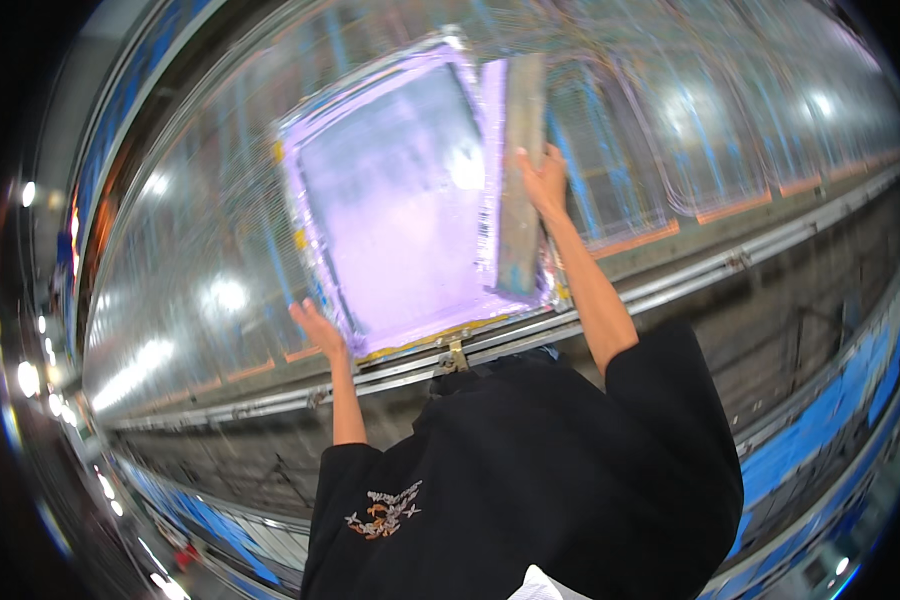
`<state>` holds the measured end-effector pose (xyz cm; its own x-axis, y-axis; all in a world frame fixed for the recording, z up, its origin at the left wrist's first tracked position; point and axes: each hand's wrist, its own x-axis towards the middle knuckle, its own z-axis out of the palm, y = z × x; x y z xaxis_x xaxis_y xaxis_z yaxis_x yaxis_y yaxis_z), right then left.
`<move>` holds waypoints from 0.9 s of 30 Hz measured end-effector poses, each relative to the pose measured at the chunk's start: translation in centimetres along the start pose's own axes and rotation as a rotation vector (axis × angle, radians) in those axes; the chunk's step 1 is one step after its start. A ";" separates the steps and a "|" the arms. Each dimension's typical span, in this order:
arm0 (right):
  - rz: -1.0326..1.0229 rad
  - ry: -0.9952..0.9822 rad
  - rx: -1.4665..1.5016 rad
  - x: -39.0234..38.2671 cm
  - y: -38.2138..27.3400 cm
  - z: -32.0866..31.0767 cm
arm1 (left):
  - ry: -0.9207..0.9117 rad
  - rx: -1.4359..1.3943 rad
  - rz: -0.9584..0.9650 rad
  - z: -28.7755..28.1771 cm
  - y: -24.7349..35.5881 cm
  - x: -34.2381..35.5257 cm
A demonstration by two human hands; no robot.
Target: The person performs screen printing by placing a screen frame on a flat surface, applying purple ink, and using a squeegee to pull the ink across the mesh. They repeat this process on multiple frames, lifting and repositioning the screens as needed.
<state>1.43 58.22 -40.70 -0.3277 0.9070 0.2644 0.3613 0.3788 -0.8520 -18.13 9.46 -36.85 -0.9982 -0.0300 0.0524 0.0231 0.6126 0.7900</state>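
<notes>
A screen printing frame (395, 215) lies on the long table in front of me. Its mesh is smeared with purple ink, and taped edges run round it. Along its right side rests a squeegee (520, 240) with a long wooden grip and purple ink beside it. My right hand (543, 185) is closed round the wooden part, thumb on top and fingers at the far side. Beside the frame's near left corner is my left hand (318, 326), fingers stretched out and nothing in them. Blur hides whether it touches the frame.
The long table (630, 160) carries a shiny, see-through surface with blue and orange lines. A metal rail (690, 285) runs along its near edge, with a small metal bracket (456, 354) below the frame. Blue-covered tables (820, 430) stand at the lower right.
</notes>
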 end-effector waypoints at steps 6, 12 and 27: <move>-0.046 -0.382 0.077 -4.5 -14.5 -3.9 | -0.136 0.034 0.613 -4.1 11.7 -3.7; -0.531 -0.782 -0.191 -10.5 -24.1 -1.9 | -0.299 0.347 1.141 -8.2 19.9 -1.0; -0.561 -0.936 -0.499 3.8 -15.4 8.5 | -0.757 0.491 0.875 5.7 12.0 19.9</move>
<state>-12.79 54.30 -30.39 -0.9805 0.1855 -0.0641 0.1956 0.8956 -0.3995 -38.02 20.71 -29.82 -0.4444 0.8945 -0.0482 0.8317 0.4320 0.3486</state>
